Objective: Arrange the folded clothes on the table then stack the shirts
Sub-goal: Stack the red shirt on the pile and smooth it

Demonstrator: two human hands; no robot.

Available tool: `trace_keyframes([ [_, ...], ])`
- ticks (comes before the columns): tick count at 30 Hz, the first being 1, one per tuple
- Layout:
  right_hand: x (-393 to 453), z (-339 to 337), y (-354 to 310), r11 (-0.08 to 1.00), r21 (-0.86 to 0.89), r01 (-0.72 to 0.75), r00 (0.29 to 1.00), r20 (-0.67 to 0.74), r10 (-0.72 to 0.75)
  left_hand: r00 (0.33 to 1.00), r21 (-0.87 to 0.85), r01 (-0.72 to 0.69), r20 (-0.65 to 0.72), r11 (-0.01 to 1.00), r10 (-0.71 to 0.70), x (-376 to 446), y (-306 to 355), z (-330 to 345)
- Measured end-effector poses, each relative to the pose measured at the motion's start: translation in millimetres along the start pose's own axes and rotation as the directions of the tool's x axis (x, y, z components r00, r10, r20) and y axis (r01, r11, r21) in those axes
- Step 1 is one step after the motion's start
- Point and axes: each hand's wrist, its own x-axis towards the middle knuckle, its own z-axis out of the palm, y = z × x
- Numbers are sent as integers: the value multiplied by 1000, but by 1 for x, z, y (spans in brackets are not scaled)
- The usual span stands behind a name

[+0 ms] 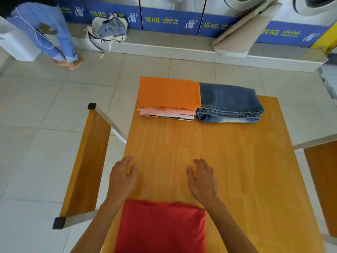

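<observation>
A folded red shirt point(161, 227) lies at the near edge of the wooden table point(228, 161). At the far edge sits a stack of folded shirts point(168, 99) with an orange one on top, pink and striped ones beneath. Folded blue jeans point(229, 104) lie right beside the stack, touching it. My left hand point(123, 177) and my right hand point(202, 179) hover over the bare tabletop just beyond the red shirt, fingers apart, holding nothing.
A wooden bench point(85, 161) stands left of the table, another point(322, 179) at the right. Washing machines line the far wall. A cloth bag of laundry point(109, 30) and a tan cushion point(244, 31) rest on the ledge. A person in blue trousers point(52, 33) stands far left.
</observation>
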Motion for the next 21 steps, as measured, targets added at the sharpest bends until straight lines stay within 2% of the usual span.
trace_keyframes([
  [7,-66,15,32,997,-24,-70,995,70,71,967,106,219,106,970,-230,-86,-48,7],
  [10,-82,17,37,987,7,-161,983,88,160,945,148,279,134,949,-298,-103,-48,5],
  [15,-106,20,49,948,-55,-312,944,95,316,917,128,368,112,921,-382,-122,-41,6],
  [18,-111,28,54,930,37,-365,921,161,355,893,106,411,154,905,-424,-127,-38,7],
  [21,-110,34,57,910,223,-351,925,232,300,861,28,454,245,891,-446,-124,-37,3],
])
